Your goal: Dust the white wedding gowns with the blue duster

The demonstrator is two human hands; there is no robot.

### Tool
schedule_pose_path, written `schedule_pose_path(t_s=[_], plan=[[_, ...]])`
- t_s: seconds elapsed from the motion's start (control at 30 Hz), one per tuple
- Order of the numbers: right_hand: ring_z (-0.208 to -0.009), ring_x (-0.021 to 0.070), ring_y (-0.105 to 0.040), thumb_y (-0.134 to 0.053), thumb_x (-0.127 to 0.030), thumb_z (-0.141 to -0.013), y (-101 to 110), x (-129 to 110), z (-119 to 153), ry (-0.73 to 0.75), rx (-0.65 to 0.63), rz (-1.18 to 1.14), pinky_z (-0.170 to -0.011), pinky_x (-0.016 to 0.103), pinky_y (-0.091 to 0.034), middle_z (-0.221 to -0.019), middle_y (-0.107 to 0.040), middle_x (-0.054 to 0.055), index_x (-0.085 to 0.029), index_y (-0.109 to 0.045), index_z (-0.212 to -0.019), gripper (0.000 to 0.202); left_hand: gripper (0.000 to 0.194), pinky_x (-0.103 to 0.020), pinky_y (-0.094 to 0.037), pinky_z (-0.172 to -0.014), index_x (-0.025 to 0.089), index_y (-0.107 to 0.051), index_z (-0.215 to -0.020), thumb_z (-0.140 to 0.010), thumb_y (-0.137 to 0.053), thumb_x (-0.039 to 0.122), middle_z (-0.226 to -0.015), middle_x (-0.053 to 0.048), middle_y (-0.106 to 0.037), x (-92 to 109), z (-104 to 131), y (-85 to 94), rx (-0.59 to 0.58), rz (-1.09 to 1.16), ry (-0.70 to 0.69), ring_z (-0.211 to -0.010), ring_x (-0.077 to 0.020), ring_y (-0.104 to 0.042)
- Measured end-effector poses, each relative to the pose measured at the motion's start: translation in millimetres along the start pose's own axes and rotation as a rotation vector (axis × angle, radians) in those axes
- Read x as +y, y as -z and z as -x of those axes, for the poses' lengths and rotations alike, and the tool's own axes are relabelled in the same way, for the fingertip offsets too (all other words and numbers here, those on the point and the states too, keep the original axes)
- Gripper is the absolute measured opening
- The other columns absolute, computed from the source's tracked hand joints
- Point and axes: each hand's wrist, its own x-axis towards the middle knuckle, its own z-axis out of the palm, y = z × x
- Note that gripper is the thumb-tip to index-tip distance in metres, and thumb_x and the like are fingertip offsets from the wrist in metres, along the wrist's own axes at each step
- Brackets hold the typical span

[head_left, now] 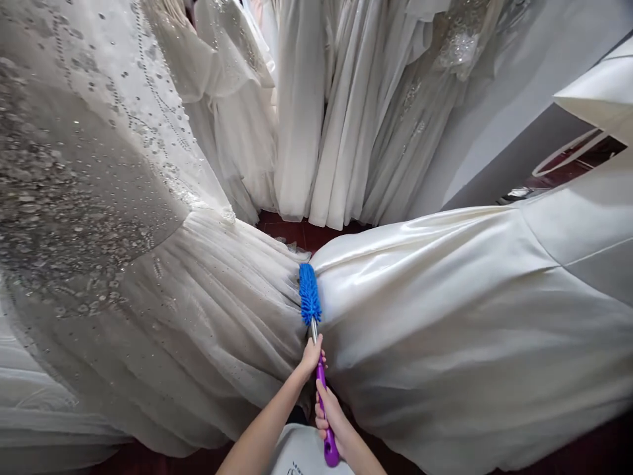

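Note:
A duster (310, 294) with a blue fluffy head, a short metal shaft and a purple handle points away from me between two gowns. My left hand (312, 353) is closed around it where the shaft meets the handle. Lower down, my right hand (330, 414) wraps the purple grip, whose end with a hanging hole sticks out below. The blue head lies against or just above the gap where the skirt of a beaded, sequined gown (222, 284) on the left meets a smooth white satin gown (425, 297) on the right.
Several long pale gowns (297, 119) hang in a row at the back, reaching almost to the dark red floor (306, 232). A grey-white wall surface (487, 132) slants at the right. Wide skirts crowd both sides of me.

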Motion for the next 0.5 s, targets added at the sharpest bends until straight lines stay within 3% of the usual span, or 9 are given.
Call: schedule_pose_path(t_s=[0.07, 0.13, 0.23, 0.3, 0.33, 0.4, 0.5], plan=[[-0.022, 0.0023, -0.023, -0.044, -0.065, -0.078, 0, -7, 7, 0.148, 0.007, 0.094, -0.025, 0.012, -0.017, -0.032, -0.032, -0.014, -0.024, -0.036, -0.068, 0.043, 0.044, -0.021, -0.04, -0.039, 0.022, -0.038, -0.081, -0.082, -0.027, 0.065, -0.049, 0.009, -0.043, 21, 13, -2.7, 0.065, 0.002, -0.159, -0.037, -0.0088, -0.046], [-0.022, 0.0027, -0.022, -0.047, -0.072, -0.069, -5, -26, 18, 0.309, 0.01, 0.123, -0.023, 0.013, -0.017, -0.032, -0.031, -0.016, -0.024, -0.039, -0.073, 0.049, 0.05, -0.02, -0.037, -0.037, 0.022, -0.04, -0.085, -0.079, -0.024, 0.069, -0.05, 0.008, -0.045, 63, 31, -5.5, 0.058, 0.007, -0.348, -0.037, -0.0092, -0.047], [-0.024, 0.0033, -0.022, -0.046, -0.077, -0.065, -19, -64, 41, 0.508, 0.056, 0.057, -0.022, 0.015, -0.02, -0.037, -0.031, -0.017, -0.025, -0.041, -0.084, 0.055, 0.051, -0.019, -0.036, -0.037, 0.022, -0.042, -0.092, -0.08, -0.025, 0.068, -0.049, 0.009, -0.045, 136, 66, -16.8, -0.104, 0.006, -0.56, -0.035, -0.008, -0.045], [-0.026, 0.0032, -0.025, -0.044, -0.078, -0.065, -30, -80, 54, 0.598, 0.099, -0.042, -0.024, 0.015, -0.023, -0.039, -0.033, -0.016, -0.025, -0.04, -0.082, 0.056, 0.049, -0.018, -0.035, -0.037, 0.021, -0.044, -0.092, -0.081, -0.027, 0.066, -0.047, 0.009, -0.045, 170, 85, -28.6, -0.243, -0.043, -0.661, -0.034, -0.0077, -0.045], [-0.027, 0.0034, -0.027, -0.044, -0.079, -0.064, -35, -83, 59, 0.622, 0.12, -0.098, -0.025, 0.016, -0.024, -0.04, -0.035, -0.015, -0.025, -0.039, -0.079, 0.056, 0.048, -0.018, -0.034, -0.037, 0.021, -0.045, -0.092, -0.082, -0.029, 0.065, -0.047, 0.009, -0.045, 178, 91, -34.9, -0.312, -0.081, -0.688, -0.034, -0.0077, -0.044], [-0.029, 0.0048, -0.032, -0.043, -0.08, -0.063, -42, -79, 62, 0.613, 0.155, -0.209, -0.028, 0.019, -0.027, -0.041, -0.038, -0.012, -0.025, -0.038, -0.074, 0.057, 0.046, -0.018, -0.032, -0.036, 0.021, -0.046, -0.09, -0.082, -0.031, 0.064, -0.045, 0.008, -0.045, 175, 91, -47.2, -0.422, -0.153, -0.672, -0.034, -0.0076, -0.043], [-0.031, 0.0073, -0.038, -0.044, -0.077, -0.067, -39, -60, 53, 0.458, 0.178, -0.339, -0.029, 0.021, -0.027, -0.043, -0.04, -0.011, -0.025, -0.038, -0.073, 0.052, 0.043, -0.02, -0.03, -0.035, 0.021, -0.047, -0.083, -0.082, -0.032, 0.062, -0.043, 0.009, -0.043, 138, 64, -61.1, -0.475, -0.22, -0.444, -0.031, -0.008, -0.04]])
